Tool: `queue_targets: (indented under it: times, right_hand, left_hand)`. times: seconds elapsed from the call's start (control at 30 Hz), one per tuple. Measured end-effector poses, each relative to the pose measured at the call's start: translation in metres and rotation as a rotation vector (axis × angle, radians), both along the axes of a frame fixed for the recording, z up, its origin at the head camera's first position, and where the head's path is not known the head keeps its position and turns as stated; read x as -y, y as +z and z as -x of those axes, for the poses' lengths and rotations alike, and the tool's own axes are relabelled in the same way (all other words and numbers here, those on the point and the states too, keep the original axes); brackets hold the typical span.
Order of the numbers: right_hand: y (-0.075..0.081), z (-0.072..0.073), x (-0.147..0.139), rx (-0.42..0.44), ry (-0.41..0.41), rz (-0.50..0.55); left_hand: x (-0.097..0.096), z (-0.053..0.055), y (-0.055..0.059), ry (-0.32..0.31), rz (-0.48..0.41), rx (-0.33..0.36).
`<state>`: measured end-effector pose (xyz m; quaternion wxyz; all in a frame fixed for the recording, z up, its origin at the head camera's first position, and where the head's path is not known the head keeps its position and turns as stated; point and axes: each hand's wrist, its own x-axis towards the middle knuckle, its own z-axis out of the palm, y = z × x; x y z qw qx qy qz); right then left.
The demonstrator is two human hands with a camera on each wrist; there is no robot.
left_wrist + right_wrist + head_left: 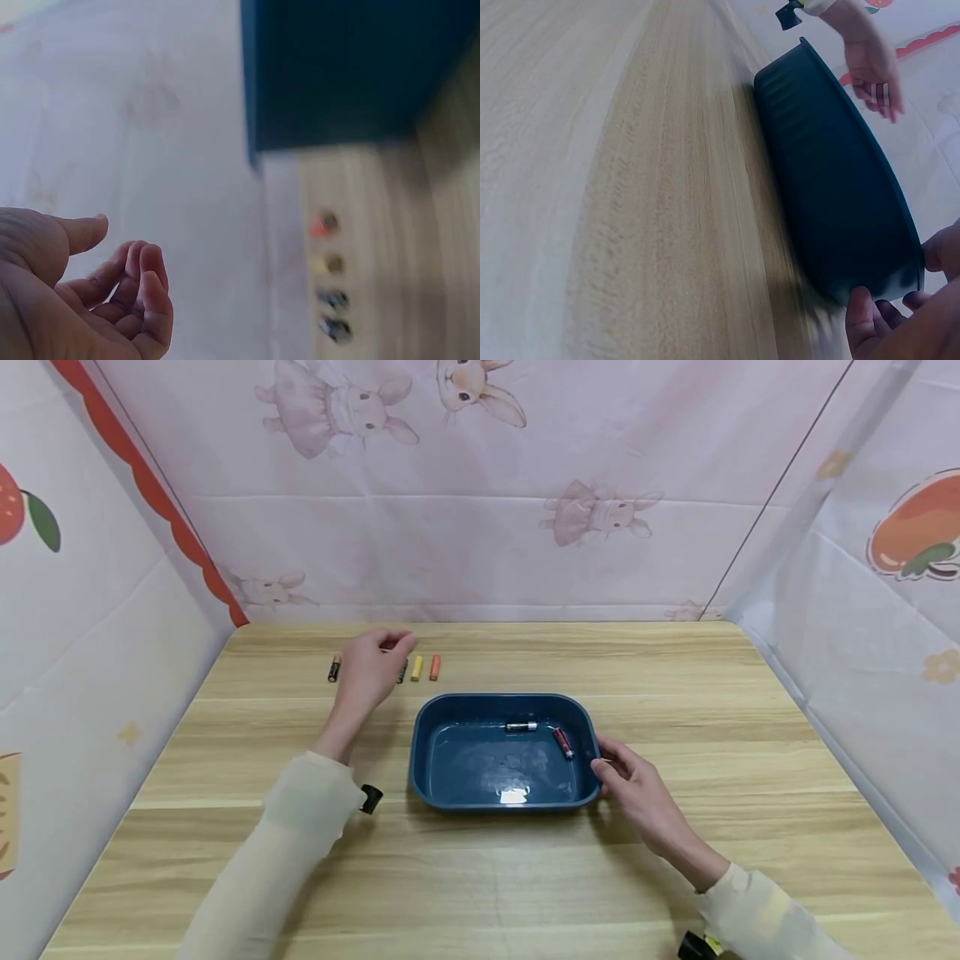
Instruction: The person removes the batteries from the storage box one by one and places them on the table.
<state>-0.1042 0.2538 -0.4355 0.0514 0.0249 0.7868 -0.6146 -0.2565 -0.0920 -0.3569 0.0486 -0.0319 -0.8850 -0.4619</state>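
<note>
My left hand (369,668) hovers over a row of small batteries at the back of the table, fingers loosely bent and thumb apart, holding nothing. A black battery (334,668) lies left of it; a dark battery (402,672), a yellow battery (416,668) and an orange battery (435,667) lie to its right. The hand may hide others. At the right end of a blue plastic basin (457,806), my right hand (637,793) grips the wall between thumb and fingers. Inside the basin are a silver-and-dark battery (521,727) and a red battery (563,743).
The wood-grain table (495,877) meets a rabbit-print cloth (450,552) at its back edge. Printed cloth also borders the left and right sides. A dark wrist device (371,799) sits by the left sleeve, another (696,946) by the right.
</note>
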Motion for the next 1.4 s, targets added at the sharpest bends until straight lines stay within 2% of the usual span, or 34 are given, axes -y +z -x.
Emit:
queue_targets:
  times: [0.1, 0.2, 0.3, 0.37, 0.5, 0.63, 0.77, 0.87, 1.03, 1.17, 1.4]
  right_hand:
    - [0.0, 0.0, 0.0, 0.0, 0.002, 0.002]
    - [0.0, 0.0, 0.0, 0.003, 0.004, -0.001]
    - [0.0, 0.0, 0.0, 0.007, 0.003, -0.001]
    - [0.0, -0.001, 0.0, 0.007, 0.001, 0.002]
    - [0.0, -0.001, 0.0, 0.009, 0.005, 0.005]
    - [0.001, -0.001, 0.0, 0.011, 0.01, 0.005]
    - [0.001, -0.001, 0.0, 0.005, 0.008, 0.003]
    - [0.002, -0.001, 0.001, 0.008, 0.007, 0.003]
    - [0.003, -0.001, 0.002, 0.009, 0.008, 0.005]
    - [0.003, -0.001, 0.002, 0.006, 0.007, 0.009]
    - [0.001, -0.001, 0.001, 0.003, 0.007, 0.004]
  left_hand:
    - [-0.019, -0.014, 0.008, -0.118, -0.052, -0.001]
    - [-0.038, -0.026, 0.01, -0.244, -0.079, 0.023]
    - [-0.057, -0.034, 0.003, -0.334, -0.068, 0.034]
    - [-0.069, -0.036, -0.004, -0.373, -0.04, 0.039]
    - [-0.087, -0.038, -0.023, -0.405, 0.038, 0.09]
    - [-0.099, -0.041, -0.039, -0.446, 0.153, 0.154]
    - [-0.107, -0.042, -0.052, -0.48, 0.267, 0.161]
    - [-0.11, -0.041, -0.06, -0.476, 0.298, 0.167]
    - [-0.112, -0.041, -0.068, -0.468, 0.346, 0.174]
    - [-0.114, -0.041, -0.072, -0.452, 0.385, 0.153]
    - [-0.116, -0.043, -0.076, -0.407, 0.411, 0.134]
